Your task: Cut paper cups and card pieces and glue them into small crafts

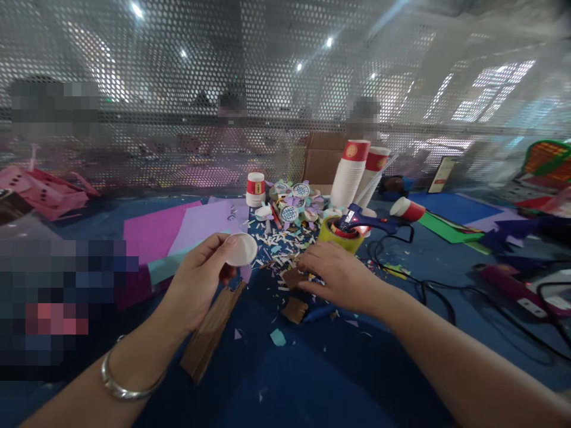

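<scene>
My left hand (196, 276) pinches a round white paper cup bottom (242, 249) between thumb and fingers, held up over the table. Beneath that wrist lies a long strip of brown corrugated cardboard (212, 336). My right hand (336, 273) is low over the paper scraps, thumb and fingers apart, beside a small brown cardboard piece (293, 278); whether it touches the piece is unclear. Another cardboard bit (294, 310) lies nearer me. Just behind the right hand, a dark blue glue gun (368, 221) rests in a yellow roll-shaped holder (328, 236).
Several small paper turtles (289, 213) are heaped behind the scraps. Stacked paper cups (348, 178) stand at the back, with a single upright cup (256, 190) to their left. Coloured sheets (187, 229) lie left. A black cable (439, 285) and power strip (521, 291) are right.
</scene>
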Available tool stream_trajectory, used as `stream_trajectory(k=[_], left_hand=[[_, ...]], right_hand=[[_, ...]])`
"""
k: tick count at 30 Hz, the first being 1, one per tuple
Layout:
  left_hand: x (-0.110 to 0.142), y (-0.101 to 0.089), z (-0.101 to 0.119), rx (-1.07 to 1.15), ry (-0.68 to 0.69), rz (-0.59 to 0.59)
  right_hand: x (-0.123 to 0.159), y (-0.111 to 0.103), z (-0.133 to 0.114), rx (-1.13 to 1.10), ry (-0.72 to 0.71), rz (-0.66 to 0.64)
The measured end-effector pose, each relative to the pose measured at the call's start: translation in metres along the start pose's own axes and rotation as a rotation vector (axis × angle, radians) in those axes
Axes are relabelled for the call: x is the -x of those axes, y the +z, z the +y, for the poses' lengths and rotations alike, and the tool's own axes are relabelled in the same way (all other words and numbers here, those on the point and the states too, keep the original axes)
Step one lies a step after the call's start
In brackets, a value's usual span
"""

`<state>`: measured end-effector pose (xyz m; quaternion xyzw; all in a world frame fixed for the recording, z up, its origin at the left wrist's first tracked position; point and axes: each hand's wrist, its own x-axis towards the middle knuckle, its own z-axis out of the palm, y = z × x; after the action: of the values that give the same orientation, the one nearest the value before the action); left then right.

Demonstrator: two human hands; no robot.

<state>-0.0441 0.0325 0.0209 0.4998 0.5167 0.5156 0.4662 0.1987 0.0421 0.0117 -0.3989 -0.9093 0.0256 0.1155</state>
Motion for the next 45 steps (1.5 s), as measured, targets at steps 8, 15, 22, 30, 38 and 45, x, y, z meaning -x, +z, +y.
stream_trajectory(k=[8, 15, 22, 30, 38, 45], left_hand=[[-0.001, -0.001, -0.002, 0.006, 0.023, -0.009], [-0.002, -0.006, 0.001, -0.055, 0.056, -0.032], [-0.005, -0.010, 0.001, -0.019, 0.069, 0.042], [-0.008, -0.009, -0.003, -0.007, 0.076, -0.002], [-0.008, -0.011, -0.003, -0.019, 0.081, 0.052], [-0.004, -0.014, -0.002, -0.335, 0.076, -0.215]], right_hand=[[0.004, -0.005, -0.016, -0.188, -0.142, -0.093], [0.000, 0.001, -0.015, -0.162, -0.085, -0.049], [0.004, -0.001, -0.021, -0.184, -0.150, 0.103], [0.003, 0.016, -0.037, -0.226, -0.440, -0.077], [0.002, 0.011, -0.021, -0.229, -0.273, 0.083], [0.003, 0.009, -0.017, -0.187, -0.217, 0.071]])
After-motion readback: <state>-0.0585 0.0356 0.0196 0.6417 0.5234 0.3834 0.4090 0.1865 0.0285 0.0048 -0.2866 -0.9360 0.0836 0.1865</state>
